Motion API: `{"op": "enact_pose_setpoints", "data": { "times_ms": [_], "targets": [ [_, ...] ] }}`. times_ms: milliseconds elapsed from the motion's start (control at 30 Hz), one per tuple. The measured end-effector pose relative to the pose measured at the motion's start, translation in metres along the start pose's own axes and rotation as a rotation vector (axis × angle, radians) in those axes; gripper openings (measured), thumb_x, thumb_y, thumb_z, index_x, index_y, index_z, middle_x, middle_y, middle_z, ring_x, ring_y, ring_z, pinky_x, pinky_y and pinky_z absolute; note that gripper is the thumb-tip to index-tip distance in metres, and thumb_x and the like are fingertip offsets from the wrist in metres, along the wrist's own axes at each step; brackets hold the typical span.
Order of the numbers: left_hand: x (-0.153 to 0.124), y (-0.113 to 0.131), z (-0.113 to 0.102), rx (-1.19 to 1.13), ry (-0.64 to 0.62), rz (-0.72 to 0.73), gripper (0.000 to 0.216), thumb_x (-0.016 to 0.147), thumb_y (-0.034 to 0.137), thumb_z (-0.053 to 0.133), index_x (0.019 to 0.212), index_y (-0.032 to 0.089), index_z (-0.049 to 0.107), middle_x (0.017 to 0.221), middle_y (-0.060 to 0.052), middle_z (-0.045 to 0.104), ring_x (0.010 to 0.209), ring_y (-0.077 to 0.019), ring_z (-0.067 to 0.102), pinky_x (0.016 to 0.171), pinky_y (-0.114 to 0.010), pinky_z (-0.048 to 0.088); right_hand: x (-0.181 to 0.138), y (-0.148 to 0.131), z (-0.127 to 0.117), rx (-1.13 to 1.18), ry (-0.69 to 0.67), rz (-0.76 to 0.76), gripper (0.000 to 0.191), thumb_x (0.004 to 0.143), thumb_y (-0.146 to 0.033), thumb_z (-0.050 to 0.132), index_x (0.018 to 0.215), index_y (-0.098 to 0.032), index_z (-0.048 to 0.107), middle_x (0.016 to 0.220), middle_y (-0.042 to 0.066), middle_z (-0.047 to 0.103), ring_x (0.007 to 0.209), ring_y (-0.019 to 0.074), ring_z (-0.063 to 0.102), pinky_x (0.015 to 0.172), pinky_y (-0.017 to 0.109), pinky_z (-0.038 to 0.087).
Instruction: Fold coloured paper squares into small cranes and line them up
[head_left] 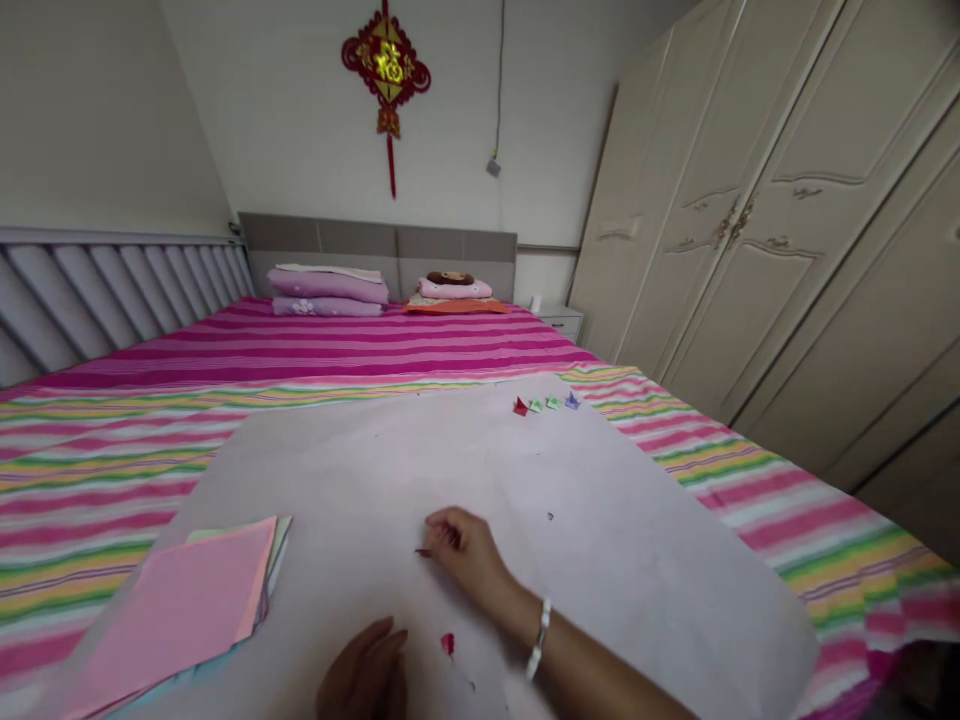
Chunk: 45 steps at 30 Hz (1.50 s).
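Fingertip work on small coloured paper looks to be the step in hand. The right hand [469,550] reaches to the middle of the sheet [360,460], its fingers curled down with the tips on a tiny red scrap [422,552]. Whether they pinch it or only touch it I cannot tell, as the picture is soft there. The left hand [367,680] lies loose and unclenched at the near edge, holding nothing. A second red bit [448,643] lies on the sheet between the two hands.

By my judgement, lifting so thin and light a scrap calls for a fine nail-tip pinch and a slow hand, since it could slide or flutter off.

The sheet is pale, smooth and slightly wrinkled, laid over a striped bedspread [112,450] of soft cloth. Near left sits a stack [187,600] of flat square papers, pink on top, with green and blue edges showing. At the far right, four folded pieces [546,403] stand in a row, sharp-creased and pointed: red, two green, purple. A pale beaded bracelet [538,640] circles the right wrist.
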<state>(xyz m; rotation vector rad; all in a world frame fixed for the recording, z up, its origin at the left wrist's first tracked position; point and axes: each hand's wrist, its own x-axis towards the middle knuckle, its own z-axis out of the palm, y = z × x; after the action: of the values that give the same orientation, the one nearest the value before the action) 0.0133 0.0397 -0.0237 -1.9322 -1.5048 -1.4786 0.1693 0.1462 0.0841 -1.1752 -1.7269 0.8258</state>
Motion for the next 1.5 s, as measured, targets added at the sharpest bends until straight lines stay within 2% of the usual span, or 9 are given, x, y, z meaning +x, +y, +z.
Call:
{"op": "enact_pose_setpoints", "data": {
  "times_ms": [67, 133, 400, 700, 800, 900, 1033, 1333, 1500],
  "targets": [
    [0.005, 0.003, -0.006, 0.006, -0.009, 0.045, 0.019, 0.078, 0.02, 0.059, 0.093, 0.025, 0.07, 0.092, -0.007, 0.073, 0.08, -0.0206, 0.07, 0.069, -0.032, 0.058, -0.035, -0.011, 0.023, 0.151, -0.018, -0.022, 0.02, 0.072, -0.008, 0.057, 0.085, -0.019, 0.067, 0.07, -0.002, 0.065, 0.062, 0.0131, 0.06, 0.057, 0.023, 0.05],
    [0.008, 0.009, -0.012, 0.012, -0.018, -0.051, 0.02, 0.081, 0.021, 0.056, 0.096, 0.022, 0.069, 0.095, -0.008, 0.072, 0.087, -0.0222, 0.069, 0.074, -0.035, 0.058, -0.06, -0.018, 0.039, 0.226, -0.018, -0.002, 0.018, 0.074, -0.01, 0.056, 0.085, -0.02, 0.066, 0.068, -0.002, 0.063, 0.061, 0.0137, 0.059, 0.055, 0.024, 0.048],
    [0.013, 0.02, -0.055, -0.071, -0.068, -0.326, 0.017, 0.085, 0.023, 0.053, 0.094, 0.019, 0.067, 0.099, -0.01, 0.069, 0.095, -0.0227, 0.065, 0.083, -0.04, 0.055, -0.102, -0.012, 0.052, -0.088, -0.02, -0.273, 0.019, 0.087, -0.011, 0.045, 0.088, -0.018, 0.063, 0.085, 0.008, 0.064, 0.081, 0.0211, 0.058, 0.074, 0.034, 0.048],
    [0.053, -0.046, -0.125, 0.052, -0.144, -0.437, 0.022, 0.088, 0.032, 0.05, 0.098, 0.019, 0.065, 0.104, -0.011, 0.07, 0.106, -0.025, 0.061, 0.097, -0.047, 0.047, -0.105, 0.004, 0.06, -0.144, -0.042, -0.322, 0.018, 0.086, -0.012, 0.045, 0.085, -0.019, 0.061, 0.085, 0.008, 0.063, 0.082, 0.0225, 0.056, 0.074, 0.035, 0.046],
    [0.072, -0.072, -0.137, 0.037, -0.242, -0.438, 0.032, 0.077, 0.037, 0.067, 0.105, 0.021, 0.066, 0.119, -0.01, 0.067, 0.124, -0.0295, 0.051, 0.108, -0.052, 0.037, -0.105, 0.003, 0.059, -0.145, -0.044, -0.311, 0.018, 0.085, -0.011, 0.045, 0.082, -0.018, 0.061, 0.083, 0.008, 0.062, 0.08, 0.022, 0.056, 0.073, 0.035, 0.046],
    [0.082, -0.093, -0.144, 0.013, -0.352, -0.463, 0.056, 0.062, 0.038, 0.08, 0.114, 0.023, 0.064, 0.135, -0.009, 0.058, 0.137, -0.034, 0.035, 0.113, -0.054, 0.029, -0.104, 0.003, 0.059, -0.143, -0.048, -0.295, 0.017, 0.086, -0.012, 0.045, 0.082, -0.019, 0.06, 0.082, 0.008, 0.061, 0.08, 0.0219, 0.056, 0.073, 0.035, 0.046],
    [0.081, -0.106, -0.148, -0.023, -0.448, -0.545, 0.06, 0.069, 0.043, 0.074, 0.123, 0.021, 0.06, 0.139, -0.011, 0.054, 0.135, -0.0315, 0.041, 0.112, -0.05, 0.031, -0.104, 0.002, 0.059, -0.143, -0.056, -0.273, 0.017, 0.086, -0.012, 0.045, 0.081, -0.019, 0.06, 0.083, 0.007, 0.061, 0.081, 0.022, 0.056, 0.073, 0.035, 0.045],
    [0.076, -0.113, -0.148, -0.078, -0.453, -0.656, 0.053, 0.077, 0.051, 0.064, 0.12, 0.019, 0.062, 0.134, -0.011, 0.058, 0.128, -0.0273, 0.05, 0.112, -0.046, 0.034, -0.104, 0.002, 0.059, -0.143, -0.057, -0.268, 0.017, 0.085, -0.013, 0.046, 0.08, -0.019, 0.061, 0.082, 0.007, 0.061, 0.08, 0.0218, 0.056, 0.072, 0.034, 0.045],
    [0.075, -0.114, -0.147, -0.112, -0.455, -0.651, 0.067, 0.064, 0.052, 0.075, 0.12, 0.017, 0.062, 0.135, -0.012, 0.057, 0.129, -0.0297, 0.049, 0.112, -0.045, 0.034, -0.104, 0.002, 0.059, -0.146, -0.063, -0.272, 0.018, 0.085, -0.012, 0.045, 0.08, -0.019, 0.06, 0.082, 0.007, 0.06, 0.08, 0.0218, 0.055, 0.072, 0.034, 0.045]
  ]
}}
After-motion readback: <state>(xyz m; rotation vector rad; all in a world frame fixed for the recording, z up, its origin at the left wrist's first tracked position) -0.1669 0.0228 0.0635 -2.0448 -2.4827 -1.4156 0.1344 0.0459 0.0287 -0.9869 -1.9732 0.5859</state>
